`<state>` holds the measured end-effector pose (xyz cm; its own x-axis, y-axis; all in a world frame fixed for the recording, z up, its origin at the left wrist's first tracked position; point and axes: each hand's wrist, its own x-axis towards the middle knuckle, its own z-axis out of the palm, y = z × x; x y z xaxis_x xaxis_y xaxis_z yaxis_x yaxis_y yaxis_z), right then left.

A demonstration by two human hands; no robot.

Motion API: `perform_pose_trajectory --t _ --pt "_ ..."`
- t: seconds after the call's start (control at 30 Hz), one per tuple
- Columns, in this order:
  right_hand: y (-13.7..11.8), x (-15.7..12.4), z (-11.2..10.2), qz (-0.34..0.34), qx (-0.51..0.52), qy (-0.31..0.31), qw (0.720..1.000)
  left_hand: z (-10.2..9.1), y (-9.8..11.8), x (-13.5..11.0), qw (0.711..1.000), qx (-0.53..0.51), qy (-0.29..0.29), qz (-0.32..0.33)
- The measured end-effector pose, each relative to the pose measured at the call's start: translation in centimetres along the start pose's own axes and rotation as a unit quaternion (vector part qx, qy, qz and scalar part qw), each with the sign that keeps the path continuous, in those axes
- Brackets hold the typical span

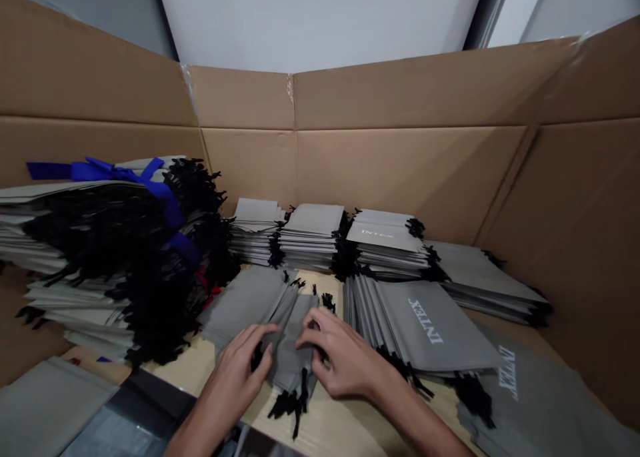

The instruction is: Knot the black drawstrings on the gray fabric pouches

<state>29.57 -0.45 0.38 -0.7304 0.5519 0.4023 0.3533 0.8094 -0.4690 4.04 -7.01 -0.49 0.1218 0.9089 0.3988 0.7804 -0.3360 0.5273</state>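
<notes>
A small stack of grey drawstring bags point(291, 357) lies on the table in front of me, black cord ends hanging from its near edge. My left hand point(240, 370) rests at the stack's left side, fingers bent, with thumb and forefinger apart. On the other side, my right hand point(345, 357) is curled over the right edge of the bags, fingers closed; its grip is partly hidden. Just behind my left hand, a fanned pile of plain grey bags point(250, 300) leans close to the stack. To the right lies a fanned pile of bags printed INTEX point(430, 323).
Tall bundles of bags tied with blue ribbon point(165, 200) crowd the left side. Several neat bag piles point(313, 237) line the back, before a cardboard wall point(375, 163). More INTEX bags point(545, 397) lie front right. The wooden table point(350, 430) ends near my left forearm.
</notes>
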Motion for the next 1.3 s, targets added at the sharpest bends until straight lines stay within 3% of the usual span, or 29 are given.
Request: perform_pose_trajectory --t 0.3,0.5,0.67,0.77,0.87,1.0,1.13,1.23,1.3 --pt "0.4 0.4 1.3 0.004 -0.017 0.086 0.996 0.3 0.8 0.1 1.0 0.004 0.009 0.012" --pt "0.0 0.7 3.1 -0.018 -0.037 0.082 0.996 0.4 0.3 -0.1 0.998 0.01 0.014 0.059" --pt "-0.6 1.9 4.7 0.03 -0.021 0.107 0.994 -0.1 -0.5 -0.2 0.997 0.01 -0.002 0.078" --pt "-0.9 2.5 5.2 0.037 0.005 0.117 0.992 -0.5 -0.1 0.0 0.998 0.024 0.002 0.054" --pt "-1.1 2.4 4.6 0.028 0.045 0.111 0.992 -0.6 0.1 0.2 0.998 0.047 0.008 0.032" --pt "-1.1 1.6 2.4 0.024 0.08 0.091 0.992 -0.8 -0.3 0.0 0.996 0.066 -0.002 0.057" --pt "-1.3 0.7 0.2 -0.007 0.082 0.019 0.996 -1.6 -0.4 -0.5 0.991 0.091 -0.048 0.084" --pt "-1.5 -0.3 0.0 -0.036 0.039 -0.033 0.998 -2.0 -0.5 -0.9 0.992 0.083 -0.059 0.079" --pt "-1.5 -0.9 0.5 -0.056 0.013 -0.021 0.998 -1.9 -0.7 -1.1 0.993 0.066 -0.06 0.071"
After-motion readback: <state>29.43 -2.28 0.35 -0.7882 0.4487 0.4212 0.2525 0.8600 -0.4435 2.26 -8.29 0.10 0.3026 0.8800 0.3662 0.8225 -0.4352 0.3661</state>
